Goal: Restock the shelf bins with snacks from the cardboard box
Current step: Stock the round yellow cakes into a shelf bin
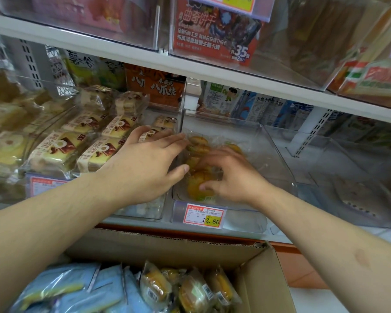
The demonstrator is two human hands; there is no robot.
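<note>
A clear bag of yellow-orange buns [198, 175] lies at the left front of a transparent plastic shelf bin [278, 154] at the frame's centre; the bin's right and rear floor is bare. The right hand [230, 177] rests on the bag with fingers bent, though whether it grips is unclear. The left hand [145, 163], fingers straight, reaches across the bin's left wall, fingertips touching the bag. A red-and-yellow price tag [203, 215] marks the bin's front edge. Below, an open brown cardboard box [264, 281] holds more wrapped buns [190, 290] and pale blue packets [81, 290]. At left, wrapped cake slices [77, 143] fill the neighbouring bin.
</note>
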